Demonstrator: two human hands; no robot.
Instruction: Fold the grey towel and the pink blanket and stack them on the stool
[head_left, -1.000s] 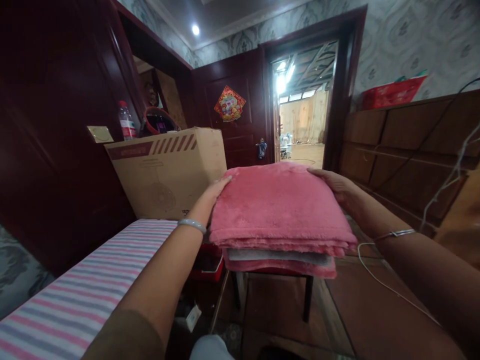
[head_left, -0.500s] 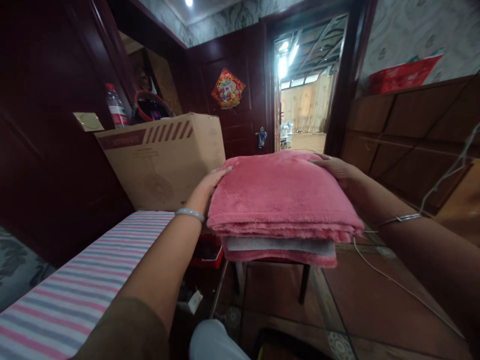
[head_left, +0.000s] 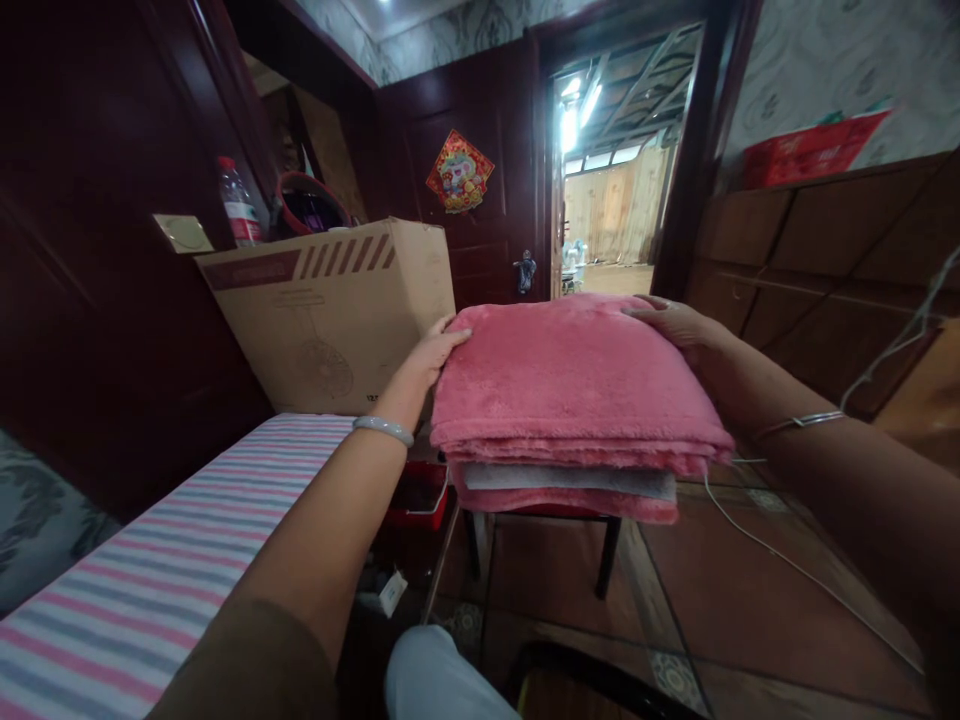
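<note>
A thick pink fleece blanket (head_left: pixel 577 375), folded into a square stack, sits in front of me above a dark-legged stool (head_left: pixel 609 560). A pale grey layer (head_left: pixel 570 480) shows between its pink folds near the bottom. My left hand (head_left: pixel 442 347) grips the blanket's left edge, thumb on top and the other fingers partly hidden at the side. At the far right corner, my right hand (head_left: pixel 667 322) holds the blanket in the same way, its thumb lying over the top. How firmly the blanket rests on the stool is hidden.
Left lies a surface with a striped cloth (head_left: pixel 195 540), bearing a large cardboard box (head_left: pixel 330 320). A bottle (head_left: pixel 240 205) stands on the box. Below is a red basket (head_left: pixel 420 500). A white cable (head_left: pixel 795 560) crosses the tiled floor. A chair edge (head_left: pixel 592 670) is near me.
The camera view has shifted slightly. Both hands remain on the blanket's sides, and its left edge appears a little further right, the fold otherwise much the same.
</note>
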